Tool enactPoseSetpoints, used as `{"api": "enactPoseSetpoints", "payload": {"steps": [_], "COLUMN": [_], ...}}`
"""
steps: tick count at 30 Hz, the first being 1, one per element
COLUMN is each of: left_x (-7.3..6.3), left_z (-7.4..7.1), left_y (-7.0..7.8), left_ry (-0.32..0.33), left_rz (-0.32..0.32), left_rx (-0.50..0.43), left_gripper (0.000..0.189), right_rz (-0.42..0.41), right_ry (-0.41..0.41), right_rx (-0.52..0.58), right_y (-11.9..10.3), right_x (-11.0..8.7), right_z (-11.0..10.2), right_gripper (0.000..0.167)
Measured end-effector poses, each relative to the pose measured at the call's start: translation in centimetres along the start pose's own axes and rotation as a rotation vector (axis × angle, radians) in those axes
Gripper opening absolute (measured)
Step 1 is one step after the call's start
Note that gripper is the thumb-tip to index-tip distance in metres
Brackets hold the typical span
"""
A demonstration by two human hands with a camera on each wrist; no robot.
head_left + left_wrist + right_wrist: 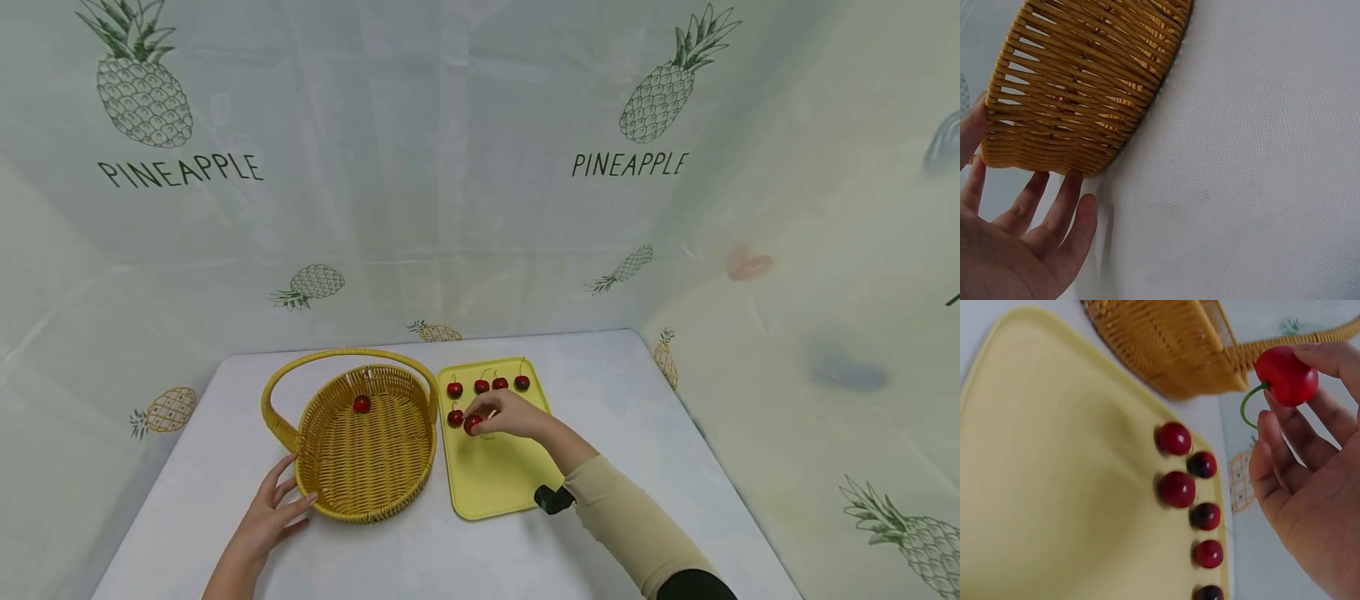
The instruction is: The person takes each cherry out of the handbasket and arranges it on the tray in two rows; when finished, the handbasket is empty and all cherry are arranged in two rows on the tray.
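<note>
My right hand (504, 414) pinches a red cherry (1285, 375) between thumb and fingers above the yellow tray (495, 483). Its green stem (1244, 412) curves down beside the fingertips in the right wrist view. On the tray lie several more dark red cherries (1176, 489), gathered toward its far end. At the near left side of a round woven basket (367, 467), my left hand (266, 512) rests with spread fingers. In the left wrist view, its fingertips touch the basket's outer wall and the thumb is at the rim. One cherry (362, 404) is inside the basket.
The basket's tall handle (345, 354) arches over its far side. Basket and tray stand side by side on a white tabletop (637, 433). Behind the table hangs a pineapple-print cloth (420, 192). A black wrist-worn piece (555, 499) shows at the right forearm.
</note>
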State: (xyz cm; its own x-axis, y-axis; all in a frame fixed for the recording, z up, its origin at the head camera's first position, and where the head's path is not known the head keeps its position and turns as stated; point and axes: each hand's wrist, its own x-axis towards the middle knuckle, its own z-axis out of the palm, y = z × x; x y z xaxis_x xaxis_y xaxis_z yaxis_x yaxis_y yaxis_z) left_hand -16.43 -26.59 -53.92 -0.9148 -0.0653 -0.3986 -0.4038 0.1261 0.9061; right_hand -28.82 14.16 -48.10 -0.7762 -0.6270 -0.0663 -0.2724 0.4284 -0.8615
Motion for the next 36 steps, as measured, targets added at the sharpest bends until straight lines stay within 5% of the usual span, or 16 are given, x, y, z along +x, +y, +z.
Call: {"api": "enactPoseSetpoints", "payload": {"steps": [13, 36], "left_x": [-0.1, 0.1], "left_z": [0.0, 0.0], "left_y": [0.0, 0.1], "left_ry": [0.002, -0.008], "left_rz": [-0.008, -0.006], "left_rx": [-0.004, -0.002], "left_gripper": [0.091, 0.093], "right_rz": [0.124, 0.232], "right_ry": [0.133, 0.344], "right_rx": [0.176, 0.172], "right_y": [3.1, 7.2], "right_x": [-0.8, -0.7], "right_z": [-1.7, -1.7], "right_gripper": [0.029, 0.011]}}
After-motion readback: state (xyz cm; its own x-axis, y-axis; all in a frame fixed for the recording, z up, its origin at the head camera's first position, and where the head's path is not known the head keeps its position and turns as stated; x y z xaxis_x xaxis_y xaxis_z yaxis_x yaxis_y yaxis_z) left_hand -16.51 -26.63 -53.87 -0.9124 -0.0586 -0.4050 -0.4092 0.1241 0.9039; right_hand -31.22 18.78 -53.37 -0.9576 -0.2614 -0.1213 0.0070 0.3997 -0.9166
